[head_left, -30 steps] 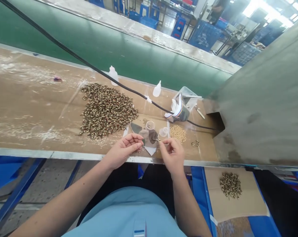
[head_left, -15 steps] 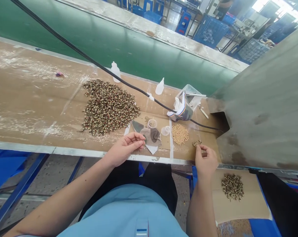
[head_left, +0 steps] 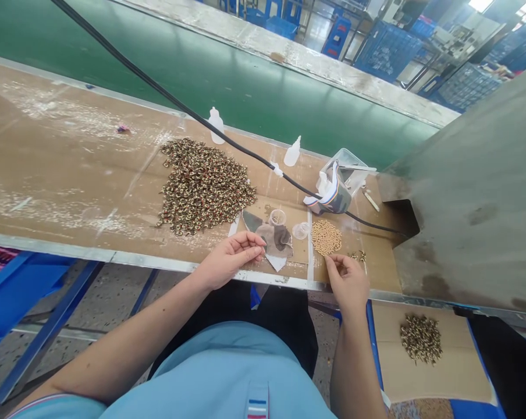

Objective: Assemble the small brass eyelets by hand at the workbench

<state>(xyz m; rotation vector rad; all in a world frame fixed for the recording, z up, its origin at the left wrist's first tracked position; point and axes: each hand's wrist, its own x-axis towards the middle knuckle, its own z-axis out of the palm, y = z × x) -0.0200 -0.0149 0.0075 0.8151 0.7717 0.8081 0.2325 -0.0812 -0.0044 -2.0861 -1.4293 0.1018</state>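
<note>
My left hand [head_left: 233, 257] is in a pinch over the left edge of a camouflage cloth [head_left: 274, 237]; whatever its fingertips hold is too small to make out. At the near edge of a pile of small tan beads [head_left: 326, 236], the thumb and forefinger of my right hand [head_left: 349, 283] come together, and I cannot see what is between them. Just beyond that hand lie a few small gold-brown pieces [head_left: 359, 255]. A small clear cup [head_left: 277, 217] stands at the cloth's far edge, with a clear round lid or dish [head_left: 300, 230] to its right.
A large heap of gold-brown pieces [head_left: 206, 186] covers the cardboard left of the cloth. Two white dropper bottles [head_left: 292, 152] stand behind. A black cable [head_left: 176, 102] crosses above the bench. At right rises a metal panel [head_left: 476, 192]; a smaller heap [head_left: 420, 338] lies on lower cardboard.
My right hand has moved left from the few loose pieces to the bead pile. My left hand stays pinched over the cloth. The whole view has shifted slightly.
</note>
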